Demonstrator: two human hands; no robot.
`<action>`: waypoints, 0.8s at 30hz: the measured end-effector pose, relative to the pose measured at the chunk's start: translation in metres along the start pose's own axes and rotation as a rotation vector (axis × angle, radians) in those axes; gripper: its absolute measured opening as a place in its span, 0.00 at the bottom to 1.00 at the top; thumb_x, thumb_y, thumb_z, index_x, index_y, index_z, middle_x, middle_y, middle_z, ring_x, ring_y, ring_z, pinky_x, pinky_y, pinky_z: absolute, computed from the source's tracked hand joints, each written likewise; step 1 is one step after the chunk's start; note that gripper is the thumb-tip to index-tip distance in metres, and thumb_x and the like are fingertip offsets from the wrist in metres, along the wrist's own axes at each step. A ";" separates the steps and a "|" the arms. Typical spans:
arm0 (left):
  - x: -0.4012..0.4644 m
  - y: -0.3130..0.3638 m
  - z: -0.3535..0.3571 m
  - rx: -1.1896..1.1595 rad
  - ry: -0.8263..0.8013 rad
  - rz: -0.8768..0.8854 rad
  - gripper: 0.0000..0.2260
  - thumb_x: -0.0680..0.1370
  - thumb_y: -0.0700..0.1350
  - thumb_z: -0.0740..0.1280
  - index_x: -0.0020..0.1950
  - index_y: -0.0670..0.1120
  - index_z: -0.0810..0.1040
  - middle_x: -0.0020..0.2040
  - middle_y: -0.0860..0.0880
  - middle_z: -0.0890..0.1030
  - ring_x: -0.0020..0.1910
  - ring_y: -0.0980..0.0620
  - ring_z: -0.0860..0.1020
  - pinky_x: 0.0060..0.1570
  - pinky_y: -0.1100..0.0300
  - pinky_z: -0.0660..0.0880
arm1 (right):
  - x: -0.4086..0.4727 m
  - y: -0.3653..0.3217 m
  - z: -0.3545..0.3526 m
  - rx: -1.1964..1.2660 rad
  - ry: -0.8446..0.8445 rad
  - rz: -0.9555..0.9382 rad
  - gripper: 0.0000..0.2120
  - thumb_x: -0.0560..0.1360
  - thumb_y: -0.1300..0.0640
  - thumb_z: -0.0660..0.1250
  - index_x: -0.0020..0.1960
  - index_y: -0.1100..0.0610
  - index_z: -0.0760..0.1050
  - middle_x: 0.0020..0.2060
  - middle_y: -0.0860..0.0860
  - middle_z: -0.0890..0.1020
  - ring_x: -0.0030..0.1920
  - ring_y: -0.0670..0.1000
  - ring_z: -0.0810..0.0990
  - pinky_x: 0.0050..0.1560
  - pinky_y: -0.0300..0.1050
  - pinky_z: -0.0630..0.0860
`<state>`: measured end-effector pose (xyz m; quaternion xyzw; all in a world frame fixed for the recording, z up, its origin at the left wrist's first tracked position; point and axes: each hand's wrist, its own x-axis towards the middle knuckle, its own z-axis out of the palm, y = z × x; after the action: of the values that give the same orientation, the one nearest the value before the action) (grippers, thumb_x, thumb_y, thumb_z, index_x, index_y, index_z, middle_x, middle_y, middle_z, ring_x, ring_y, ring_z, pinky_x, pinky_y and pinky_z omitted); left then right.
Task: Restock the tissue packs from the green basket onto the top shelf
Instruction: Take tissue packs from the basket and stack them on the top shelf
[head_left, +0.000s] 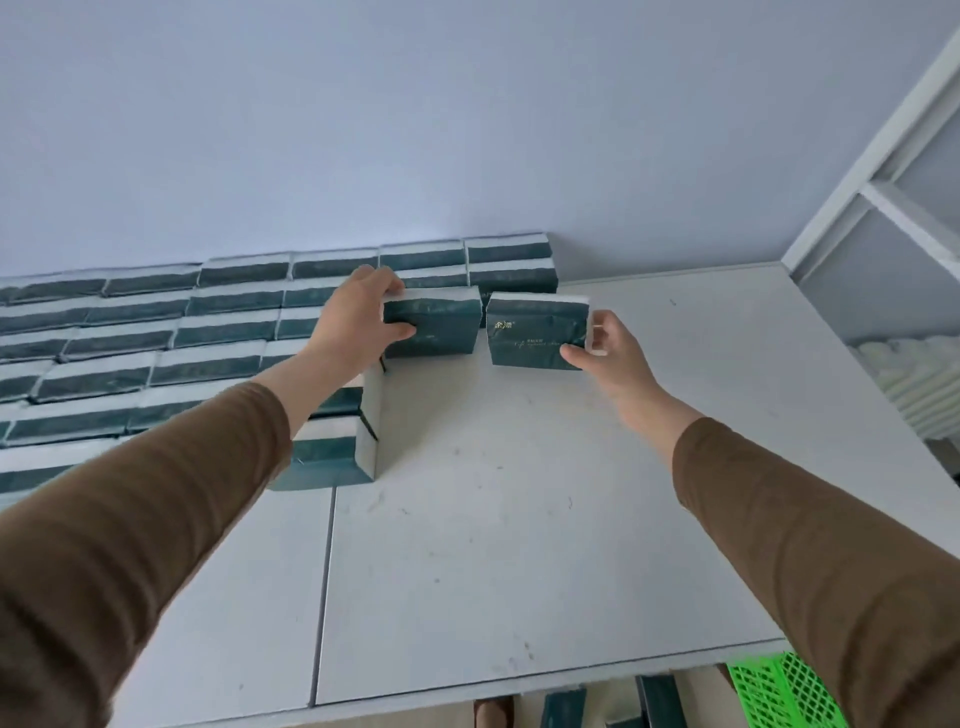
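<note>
Tissue packs (156, 338) fill the top shelf (519, 493) at left in rows too many to count. Left hand (353, 322) grips one pack (436, 327); right hand (613, 348) pinches a second pack (535, 332) beside it. One green basket (779, 691) sits below.

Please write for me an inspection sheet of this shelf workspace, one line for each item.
Surface: white top shelf, bare part scuffed.
Job's things: stocked tissue packs fill the left side in rows; left pack and right pack stand upright, apart; green basket below the front edge.
Clutter: nothing seen.
Grippers: left hand grips the left pack; right hand pinches the right pack.
Cables: nothing seen.
Surroundings: pale wall behind; white rack at right.
</note>
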<state>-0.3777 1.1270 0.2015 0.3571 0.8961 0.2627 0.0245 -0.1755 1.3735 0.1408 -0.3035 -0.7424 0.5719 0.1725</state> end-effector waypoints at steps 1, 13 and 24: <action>0.005 -0.002 0.003 0.032 0.002 0.006 0.19 0.72 0.45 0.76 0.60 0.47 0.74 0.54 0.53 0.74 0.50 0.51 0.72 0.50 0.58 0.69 | 0.007 0.002 0.003 -0.002 -0.010 0.002 0.17 0.74 0.61 0.73 0.60 0.56 0.72 0.54 0.54 0.80 0.49 0.47 0.77 0.46 0.36 0.72; 0.015 -0.020 0.018 0.330 0.089 -0.014 0.23 0.69 0.54 0.77 0.58 0.46 0.77 0.58 0.46 0.72 0.58 0.43 0.67 0.59 0.51 0.68 | 0.040 0.016 0.040 -0.230 0.140 -0.077 0.12 0.72 0.55 0.75 0.49 0.54 0.74 0.47 0.54 0.81 0.46 0.54 0.81 0.42 0.42 0.76; -0.048 0.006 0.002 0.307 0.079 0.052 0.30 0.71 0.55 0.74 0.69 0.49 0.68 0.65 0.47 0.70 0.64 0.44 0.66 0.64 0.50 0.66 | -0.028 0.002 0.024 -0.417 0.154 -0.049 0.32 0.75 0.52 0.71 0.76 0.55 0.65 0.63 0.55 0.74 0.63 0.56 0.74 0.63 0.51 0.74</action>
<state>-0.3378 1.0997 0.1955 0.3688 0.9164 0.1373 -0.0725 -0.1689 1.3377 0.1348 -0.3571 -0.8364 0.3767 0.1761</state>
